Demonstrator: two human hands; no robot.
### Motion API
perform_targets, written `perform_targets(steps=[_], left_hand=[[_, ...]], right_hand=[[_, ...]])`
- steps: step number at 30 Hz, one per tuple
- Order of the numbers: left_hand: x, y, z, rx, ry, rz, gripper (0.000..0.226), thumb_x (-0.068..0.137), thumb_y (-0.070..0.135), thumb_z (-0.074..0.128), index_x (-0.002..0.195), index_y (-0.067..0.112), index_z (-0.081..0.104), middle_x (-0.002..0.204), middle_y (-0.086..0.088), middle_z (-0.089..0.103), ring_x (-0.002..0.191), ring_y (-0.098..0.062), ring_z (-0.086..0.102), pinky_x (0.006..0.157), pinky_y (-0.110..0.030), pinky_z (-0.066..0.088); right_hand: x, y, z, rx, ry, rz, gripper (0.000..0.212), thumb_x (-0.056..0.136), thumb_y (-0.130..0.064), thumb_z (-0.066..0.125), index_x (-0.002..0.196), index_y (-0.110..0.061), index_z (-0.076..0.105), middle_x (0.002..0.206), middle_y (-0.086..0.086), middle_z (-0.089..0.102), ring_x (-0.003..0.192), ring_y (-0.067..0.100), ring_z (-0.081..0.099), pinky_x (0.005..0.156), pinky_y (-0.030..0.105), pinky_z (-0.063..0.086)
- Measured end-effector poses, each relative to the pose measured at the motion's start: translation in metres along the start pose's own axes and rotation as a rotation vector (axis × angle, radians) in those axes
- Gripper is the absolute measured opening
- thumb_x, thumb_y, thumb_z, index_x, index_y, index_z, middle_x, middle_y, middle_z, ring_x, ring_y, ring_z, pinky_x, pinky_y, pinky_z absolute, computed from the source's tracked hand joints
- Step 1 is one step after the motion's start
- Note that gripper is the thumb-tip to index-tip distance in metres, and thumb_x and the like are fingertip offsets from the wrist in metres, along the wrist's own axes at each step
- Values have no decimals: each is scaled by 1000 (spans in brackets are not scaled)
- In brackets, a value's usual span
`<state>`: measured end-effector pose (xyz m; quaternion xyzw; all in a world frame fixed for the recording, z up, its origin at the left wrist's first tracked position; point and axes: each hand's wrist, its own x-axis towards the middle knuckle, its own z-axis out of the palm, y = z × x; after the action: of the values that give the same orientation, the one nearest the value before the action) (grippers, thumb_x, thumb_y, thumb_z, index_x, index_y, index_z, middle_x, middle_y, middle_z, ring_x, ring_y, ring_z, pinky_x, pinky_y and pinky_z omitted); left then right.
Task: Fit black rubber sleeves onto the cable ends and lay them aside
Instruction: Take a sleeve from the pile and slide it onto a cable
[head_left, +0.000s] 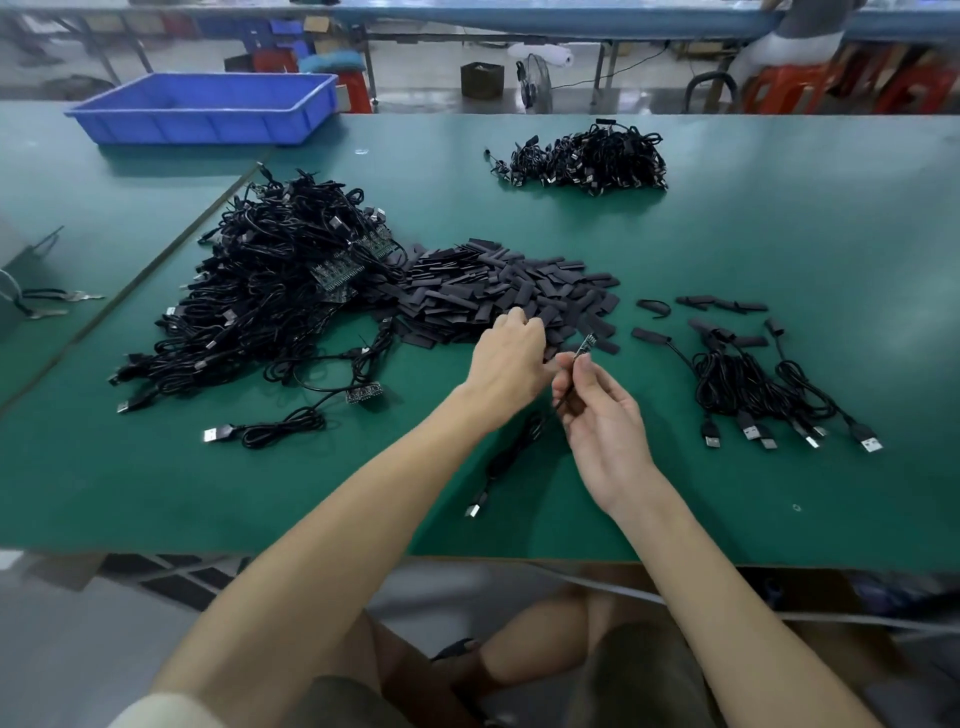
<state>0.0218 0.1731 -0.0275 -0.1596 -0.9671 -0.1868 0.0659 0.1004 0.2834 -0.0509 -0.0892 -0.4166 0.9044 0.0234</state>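
At the far left of the green bench (779, 249) stands one blue bin (208, 106); its near wall hides the floor, so what lies in it cannot be told; on the bench itself there are three gatherings of black cables: a big heap (270, 291) at left, a smaller far heap (587, 156), and a bundle (753, 379) at right with sleeved ends and five plugs countable along its near edge; one pile of sleeves (493, 291) lies in the middle, touching the big heap, with a few loose sleeves (722, 304) between it and the bundle; the right hand (602, 415) pinches one cable (514, 452) near its bare end (587, 344), which points up just beside the pile, the rest trailing down onto the bench; the left hand (511, 358) is at the pile's near edge with fingers curled; whether they have hold of a sleeve I cannot tell.
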Motion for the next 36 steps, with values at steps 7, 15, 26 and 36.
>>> perform_targets(steps=[7, 15, 26, 36], left_hand=[[12, 3, 8, 118, 114, -42, 21, 101, 30, 58, 105, 11, 66, 115, -10, 62, 112, -31, 56, 93, -39, 39], [-6, -13, -17, -989, -54, -267, 17, 99, 20, 67, 99, 3, 69, 75, -2, 71, 57, -12, 64, 59, -25, 49], [-41, -26, -15, -1127, -208, -176, 17, 98, 23, 68, 98, 6, 72, 81, -7, 74, 73, -11, 69, 61, -23, 52], [-44, -43, -23, -1293, -314, -118, 22, 86, 18, 76, 105, 8, 78, 96, -17, 77, 89, -23, 74, 72, -29, 61]], right_hand=[[0, 0, -2, 26, -9, 9, 15, 97, -17, 62, 100, -6, 74, 100, 3, 76, 78, 9, 65, 81, 23, 57], [0, 2, 0, -56, -27, -24, 20, 102, -16, 57, 98, -9, 75, 90, 1, 75, 79, 9, 66, 82, 24, 55], [-3, 7, -2, -196, -80, -78, 20, 102, -19, 58, 99, -5, 72, 78, 2, 67, 78, 12, 63, 84, 26, 56], [-5, 10, -1, -333, -109, -111, 18, 104, -17, 58, 102, -9, 74, 79, 1, 68, 78, 11, 59, 80, 28, 49]])
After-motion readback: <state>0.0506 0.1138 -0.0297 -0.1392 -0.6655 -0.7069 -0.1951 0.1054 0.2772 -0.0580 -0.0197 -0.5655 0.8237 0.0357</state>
